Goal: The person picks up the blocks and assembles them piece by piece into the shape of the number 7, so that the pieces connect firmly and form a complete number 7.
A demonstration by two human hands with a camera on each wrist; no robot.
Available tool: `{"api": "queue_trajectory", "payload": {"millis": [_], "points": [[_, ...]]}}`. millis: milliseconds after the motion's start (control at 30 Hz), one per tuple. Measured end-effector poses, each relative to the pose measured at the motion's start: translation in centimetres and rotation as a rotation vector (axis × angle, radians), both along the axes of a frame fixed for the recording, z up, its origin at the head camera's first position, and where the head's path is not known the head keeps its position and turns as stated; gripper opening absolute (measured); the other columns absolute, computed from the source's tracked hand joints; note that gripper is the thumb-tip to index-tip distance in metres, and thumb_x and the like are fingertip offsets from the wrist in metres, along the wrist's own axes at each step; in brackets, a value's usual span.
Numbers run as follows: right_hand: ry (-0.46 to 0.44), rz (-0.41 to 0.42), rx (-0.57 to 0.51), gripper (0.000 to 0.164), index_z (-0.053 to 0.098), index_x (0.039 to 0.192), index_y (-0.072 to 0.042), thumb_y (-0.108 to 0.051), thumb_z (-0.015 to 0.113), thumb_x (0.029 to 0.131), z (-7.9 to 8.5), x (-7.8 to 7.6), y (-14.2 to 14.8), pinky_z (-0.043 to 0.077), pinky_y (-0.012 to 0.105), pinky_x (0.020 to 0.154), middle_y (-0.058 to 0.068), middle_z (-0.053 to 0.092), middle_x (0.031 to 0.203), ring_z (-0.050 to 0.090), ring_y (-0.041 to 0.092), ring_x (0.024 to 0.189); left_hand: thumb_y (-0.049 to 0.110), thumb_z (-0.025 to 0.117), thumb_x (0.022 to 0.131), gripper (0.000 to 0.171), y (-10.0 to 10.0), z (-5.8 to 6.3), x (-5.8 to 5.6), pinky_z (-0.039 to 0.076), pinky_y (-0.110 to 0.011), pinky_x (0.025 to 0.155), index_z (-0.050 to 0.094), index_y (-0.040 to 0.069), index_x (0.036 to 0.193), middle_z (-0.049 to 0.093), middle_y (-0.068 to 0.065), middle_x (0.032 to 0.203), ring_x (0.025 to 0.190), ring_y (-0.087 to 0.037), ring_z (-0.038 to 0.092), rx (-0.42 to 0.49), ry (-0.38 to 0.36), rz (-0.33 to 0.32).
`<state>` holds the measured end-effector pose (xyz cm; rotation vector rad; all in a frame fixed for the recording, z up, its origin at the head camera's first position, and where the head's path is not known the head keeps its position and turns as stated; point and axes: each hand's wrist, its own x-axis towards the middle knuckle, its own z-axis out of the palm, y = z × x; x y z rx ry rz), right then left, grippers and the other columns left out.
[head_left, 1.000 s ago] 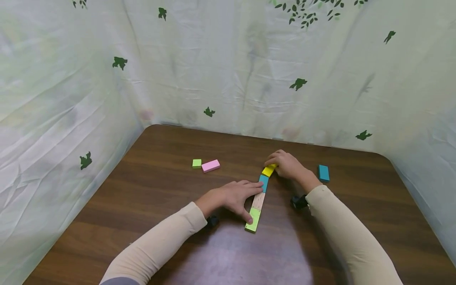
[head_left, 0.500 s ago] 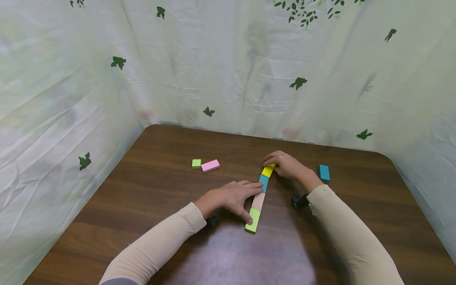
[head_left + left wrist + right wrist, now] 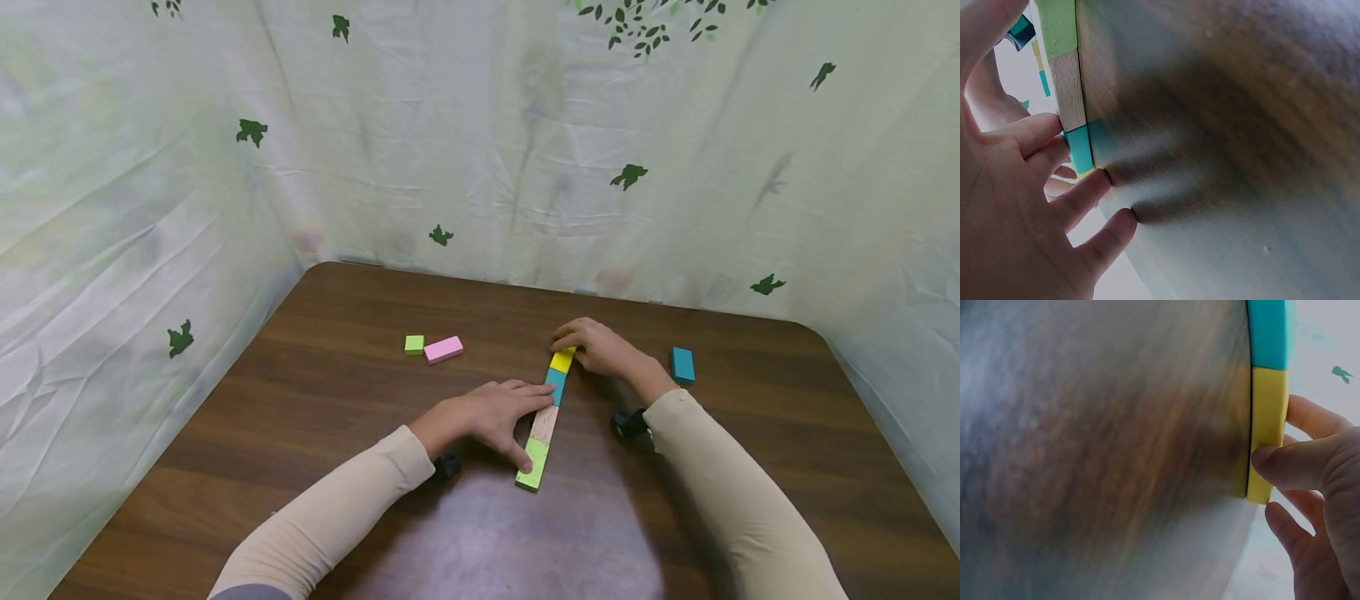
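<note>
Wooden blocks lie end to end in a row on the table: light green [image 3: 537,452], bare wood [image 3: 543,423], blue [image 3: 555,378] and, farthest away, yellow [image 3: 562,361]. My left hand [image 3: 498,412] spreads along the row's left side, thumb at the green block and index fingertip at the blue one. The left wrist view shows its other fingertips [image 3: 1125,217] down by the tabletop. With thumb [image 3: 1272,461] and fingers on opposite sides, my right hand [image 3: 603,348] pinches the yellow block, whose near end meets the blue block. The fingers partly cover its far end.
To the left of the row, a small green block [image 3: 414,345] and a pink block [image 3: 444,350] lie close together. Another blue block [image 3: 682,365] sits right of my right wrist. A printed curtain [image 3: 480,167] hangs behind the brown table [image 3: 337,400].
The yellow block has swung slightly left at its far end with my right hand, and now lines up better with the row. My left hand has stayed in place.
</note>
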<state>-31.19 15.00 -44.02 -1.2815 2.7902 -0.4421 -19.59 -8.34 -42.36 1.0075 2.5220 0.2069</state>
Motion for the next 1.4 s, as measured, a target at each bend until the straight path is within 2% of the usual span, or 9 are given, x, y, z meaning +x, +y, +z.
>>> {"api": "queue_trajectory", "payload": {"millis": [200, 500, 633, 767, 1000, 1233, 1400], "points": [[0.021, 0.038, -0.032, 0.044, 0.075, 0.114, -0.008, 0.015, 0.051, 0.086, -0.4, -0.1, 0.0, 0.045, 0.055, 0.105, 0.016, 0.066, 0.128, 0.056, 0.038, 0.124, 0.06, 0.075, 0.078, 0.102, 0.2, 0.0, 0.0, 0.029, -0.053, 0.118, 0.024, 0.025, 0.159, 0.017, 0.01, 0.167, 0.153, -0.024, 0.023, 0.0, -0.005, -0.004], [0.012, 0.03, -0.053, 0.043, 0.075, 0.114, -0.008, 0.014, 0.051, 0.087, -0.6, -0.1, 0.1, 0.044, 0.054, 0.107, 0.015, 0.065, 0.129, 0.056, 0.037, 0.126, 0.06, 0.075, 0.078, 0.103, 0.3, 0.0, 0.0, 0.028, -0.053, 0.119, 0.022, 0.025, 0.16, 0.016, 0.011, 0.168, 0.153, -0.023, 0.022, -0.002, -0.009, 0.002], [0.006, 0.016, -0.047, 0.048, 0.071, 0.122, -0.007, 0.015, 0.049, 0.086, -0.4, 0.1, 0.2, 0.043, 0.053, 0.108, 0.015, 0.064, 0.132, 0.055, 0.036, 0.128, 0.06, 0.075, 0.078, 0.104, 0.5, -0.1, 0.0, 0.028, -0.052, 0.119, 0.021, 0.025, 0.16, 0.015, 0.011, 0.168, 0.153, -0.023, 0.022, -0.003, -0.007, -0.002], [0.01, -0.014, -0.033, 0.051, 0.065, 0.13, -0.005, 0.014, 0.049, 0.086, 0.5, 0.8, 1.0, 0.043, 0.055, 0.109, 0.016, 0.061, 0.136, 0.052, 0.038, 0.13, 0.06, 0.074, 0.078, 0.103, 0.5, -0.1, -0.1, 0.028, -0.052, 0.119, 0.021, 0.025, 0.16, 0.015, 0.011, 0.168, 0.153, -0.025, 0.023, 0.002, -0.008, -0.01], [0.114, -0.026, -0.061, 0.038, 0.071, 0.118, 0.0, 0.012, 0.054, 0.086, 2.6, 1.9, 4.2, 0.044, 0.057, 0.104, 0.021, 0.065, 0.128, 0.056, 0.042, 0.122, 0.06, 0.075, 0.078, 0.104, 0.2, -0.1, -0.2, 0.029, -0.05, 0.119, 0.022, 0.025, 0.16, 0.015, 0.011, 0.168, 0.153, -0.024, 0.023, 0.009, -0.012, 0.001], [0.03, -0.163, -0.009, 0.036, 0.068, 0.123, -0.002, 0.008, 0.058, 0.089, 4.3, 3.8, 9.4, 0.043, 0.061, 0.102, 0.023, 0.06, 0.133, 0.05, 0.044, 0.126, 0.06, 0.075, 0.078, 0.103, 0.1, -0.3, -0.2, 0.029, -0.05, 0.119, 0.023, 0.024, 0.159, 0.016, 0.01, 0.168, 0.153, -0.024, 0.024, 0.009, 0.002, -0.001], [0.031, -0.195, 0.014, 0.034, 0.069, 0.121, -0.001, 0.006, 0.061, 0.089, 4.7, 5.4, 12.4, 0.047, 0.06, 0.094, 0.024, 0.062, 0.129, 0.054, 0.046, 0.12, 0.059, 0.076, 0.078, 0.103, 0.1, -0.3, -0.2, 0.029, -0.051, 0.119, 0.023, 0.025, 0.159, 0.015, 0.011, 0.168, 0.153, -0.024, 0.023, 0.018, 0.004, 0.001]]}}
